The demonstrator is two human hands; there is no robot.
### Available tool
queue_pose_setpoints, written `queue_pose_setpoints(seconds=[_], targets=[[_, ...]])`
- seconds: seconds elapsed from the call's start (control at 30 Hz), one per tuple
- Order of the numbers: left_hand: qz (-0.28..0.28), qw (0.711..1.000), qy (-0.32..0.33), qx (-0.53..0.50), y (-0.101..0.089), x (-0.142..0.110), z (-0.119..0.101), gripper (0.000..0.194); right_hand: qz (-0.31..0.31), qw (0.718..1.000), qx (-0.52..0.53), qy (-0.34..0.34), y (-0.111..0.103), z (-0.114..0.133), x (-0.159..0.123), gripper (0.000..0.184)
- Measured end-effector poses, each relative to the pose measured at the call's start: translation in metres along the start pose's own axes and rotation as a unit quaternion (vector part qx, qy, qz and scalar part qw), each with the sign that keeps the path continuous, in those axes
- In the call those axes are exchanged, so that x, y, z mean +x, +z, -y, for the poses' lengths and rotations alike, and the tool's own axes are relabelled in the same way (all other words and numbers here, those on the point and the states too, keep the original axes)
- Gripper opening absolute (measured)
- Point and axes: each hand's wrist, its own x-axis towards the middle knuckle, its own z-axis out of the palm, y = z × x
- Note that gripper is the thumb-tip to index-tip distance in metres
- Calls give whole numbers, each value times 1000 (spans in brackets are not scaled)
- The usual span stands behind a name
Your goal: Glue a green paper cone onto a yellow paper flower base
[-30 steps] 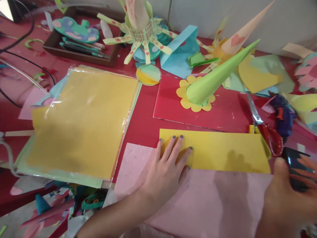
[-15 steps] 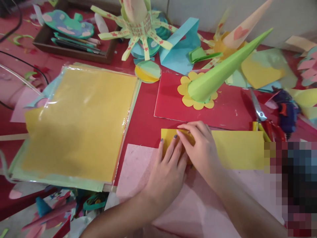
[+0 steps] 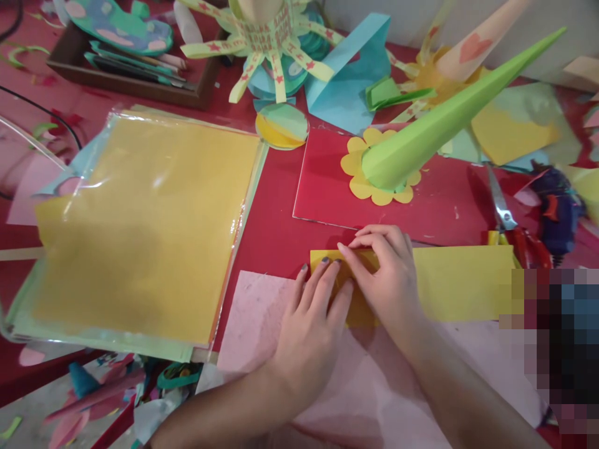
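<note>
A yellow paper strip (image 3: 461, 280) lies lengthwise on a larger pink sheet (image 3: 262, 318). My left hand (image 3: 311, 324) rests flat on the strip's left part, fingers stretched and slightly apart. Beside it, my right hand (image 3: 393, 280) has thumb and fingers closed in a pinch at the strip's upper edge. Just what lies between those fingertips is partly hidden. Behind the hands, a green paper cone (image 3: 416, 143) on a yellow flower-shaped base (image 3: 358, 168) leans right over a red board (image 3: 322, 187).
A clear sleeve of yellow paper (image 3: 150, 231) covers the left side. Scissors (image 3: 503, 206) and a dark blue tool (image 3: 556, 212) lie at right. At the back stand a brown tray (image 3: 126, 84), a folded blue paper (image 3: 350, 75) and a star-printed paper piece (image 3: 264, 37). A blurred patch hides the lower right.
My right hand has come from the far right to the strip's upper edge beside my left hand, which stays on the strip. The view has shifted slightly.
</note>
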Motion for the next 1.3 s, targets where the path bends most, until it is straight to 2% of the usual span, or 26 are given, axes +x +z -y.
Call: queue_pose_setpoints(seconds=[0.3, 0.5, 0.63, 0.83, 1.3], targets=[[-1, 1000, -4, -18, 0, 0, -1, 30, 54, 998, 1, 29, -2, 6, 0, 12], [-3, 1000, -8, -20, 0, 0, -1, 30, 37, 999, -3, 6, -1, 6, 1, 12], [-9, 1000, -9, -13, 0, 1, -1, 30, 49, 998, 24, -16, -2, 5, 1, 10], [-11, 1000, -10, -19, 0, 0, -1, 29, 50, 999, 4, 6, -2, 5, 1, 10], [-23, 999, -6, -36, 2, 0, -2, 28, 45, 998, 42, 21, -2, 6, 2, 7]])
